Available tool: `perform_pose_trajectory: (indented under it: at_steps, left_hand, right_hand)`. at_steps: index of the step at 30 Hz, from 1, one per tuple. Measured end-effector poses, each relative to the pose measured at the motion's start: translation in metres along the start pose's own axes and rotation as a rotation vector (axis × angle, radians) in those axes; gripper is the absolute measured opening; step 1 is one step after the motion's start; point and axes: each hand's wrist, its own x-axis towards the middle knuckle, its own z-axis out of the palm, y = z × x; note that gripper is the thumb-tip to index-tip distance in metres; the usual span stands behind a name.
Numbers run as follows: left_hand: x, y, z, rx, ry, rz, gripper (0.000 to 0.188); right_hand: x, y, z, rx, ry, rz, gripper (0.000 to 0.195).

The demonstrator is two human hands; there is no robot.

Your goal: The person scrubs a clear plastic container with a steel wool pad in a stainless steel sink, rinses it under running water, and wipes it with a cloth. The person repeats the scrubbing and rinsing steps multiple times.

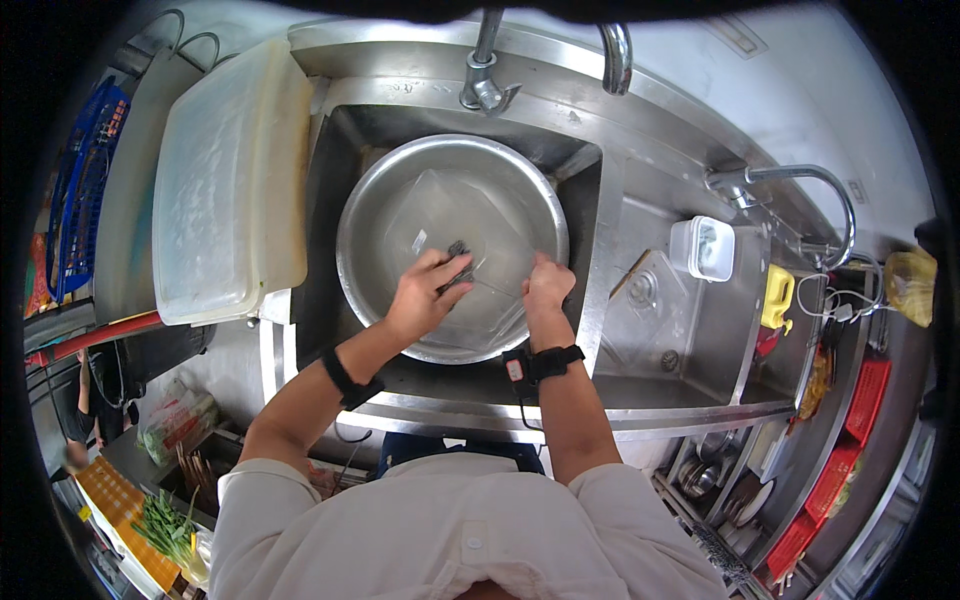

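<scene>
A large round metal basin (358,196) stands in the left bowl of a steel sink. Across its inside lies a clear, roughly rectangular plastic lid or sheet (442,202), with a small white patch near its left side. My left hand (429,294) holds a dark metal scouring pad (459,264) against the clear piece, fingertips around the pad. At the basin's right side my right hand (547,285) grips the edge of the same clear piece. Whether there is water in the basin is hard to tell.
Left of the sink stands a large translucent plastic bin (217,180). Faucets (484,82) rise behind. The right bowl holds a white tub (711,249) and another clear lid (652,300). A yellow bottle (778,296) is farther right. Another person (79,420) is at far left.
</scene>
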Motion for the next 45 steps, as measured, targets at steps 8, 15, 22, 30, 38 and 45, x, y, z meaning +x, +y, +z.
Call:
perform_pose_trajectory:
  at_steps: [8,15,22,30,38,45]
  left_hand:
    - [0.038,0.004,0.018,-0.009,0.215,-0.111,0.033]
    - [-0.037,-0.012,0.003,-0.088,0.070,-0.149,0.038]
    - [0.034,-0.001,0.018,0.010,0.192,-0.035,0.034]
    - [-0.039,-0.011,0.009,0.004,0.097,-0.096,0.044]
    - [-0.064,-0.017,0.002,0.064,-0.016,-0.020,0.051]
    - [0.003,0.008,0.030,0.031,0.154,0.033,0.046]
  right_hand:
    - [0.010,0.017,0.003,0.106,0.017,-0.098,0.010]
    - [0.008,-0.003,0.001,0.098,0.041,0.020,0.012]
    - [0.010,0.011,0.004,-0.051,0.044,-0.109,0.018]
    - [0.002,0.000,-0.004,0.062,0.023,-0.043,0.015]
    - [0.029,0.001,-0.007,0.140,0.076,-0.002,0.013]
    - [0.014,0.003,-0.008,0.058,0.019,-0.087,0.018]
